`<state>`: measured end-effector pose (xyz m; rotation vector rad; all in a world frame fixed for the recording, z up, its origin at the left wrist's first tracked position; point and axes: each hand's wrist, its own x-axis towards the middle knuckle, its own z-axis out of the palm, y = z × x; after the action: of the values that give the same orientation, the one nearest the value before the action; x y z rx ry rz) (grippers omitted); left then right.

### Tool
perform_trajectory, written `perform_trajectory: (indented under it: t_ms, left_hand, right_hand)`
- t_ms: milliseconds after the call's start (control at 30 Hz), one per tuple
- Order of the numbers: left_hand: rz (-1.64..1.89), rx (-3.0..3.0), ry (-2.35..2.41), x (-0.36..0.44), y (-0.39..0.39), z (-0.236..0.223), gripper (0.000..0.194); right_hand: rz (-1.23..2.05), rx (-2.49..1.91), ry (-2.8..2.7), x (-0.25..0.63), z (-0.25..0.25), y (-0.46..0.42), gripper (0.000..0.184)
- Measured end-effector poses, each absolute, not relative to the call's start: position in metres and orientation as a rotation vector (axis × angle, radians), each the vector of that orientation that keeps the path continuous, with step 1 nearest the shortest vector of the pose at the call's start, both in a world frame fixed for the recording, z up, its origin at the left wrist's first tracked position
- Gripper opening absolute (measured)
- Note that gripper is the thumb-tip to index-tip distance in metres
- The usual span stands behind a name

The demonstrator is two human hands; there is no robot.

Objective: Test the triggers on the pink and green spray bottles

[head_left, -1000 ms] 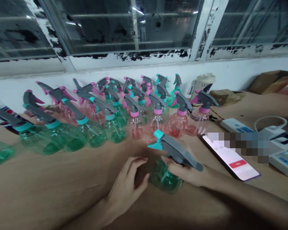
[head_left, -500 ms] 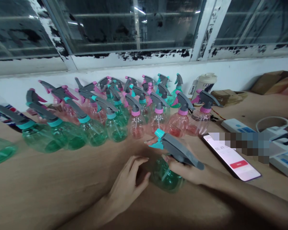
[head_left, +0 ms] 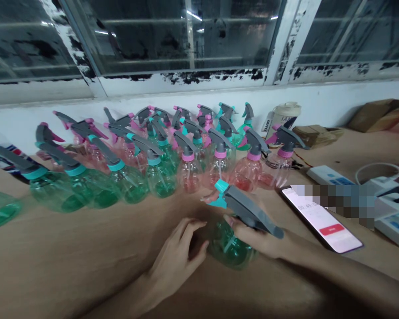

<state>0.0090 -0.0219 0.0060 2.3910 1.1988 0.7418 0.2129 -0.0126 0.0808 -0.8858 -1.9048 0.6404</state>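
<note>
On the table (head_left: 86,257), bottle rows (head_left: 164,181) stand beyond the green spray bottle (head_left: 234,252). The right hand (head_left: 261,243) wraps its neck; the left hand (head_left: 177,250), half-curled and empty, arches just left of it. Seemingly steadying it; next may need left-hand contact.

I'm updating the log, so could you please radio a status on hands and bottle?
Right hand gripping green spray bottle, gray sprayer head fitted. Left hand half-curled alongside, holding nothing. Close by: pink bottles beyond, phone at right.
</note>
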Motion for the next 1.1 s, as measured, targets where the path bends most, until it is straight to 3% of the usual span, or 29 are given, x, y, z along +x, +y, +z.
perform_trajectory:
  t_ms: [167,1100]
  left_hand:
    - [0.718,2.392,1.203,0.0087,-0.0220,0.0054,0.029]
    - [0.726,2.422,1.198,0.0095,-0.0231,0.0056,0.029]
  right_hand:
    - [0.620,-0.895,-1.880,0.2113,0.0838,-0.0147,0.011]
    - [0.714,-0.915,-1.890,0.2133,0.0828,-0.0159,0.017]
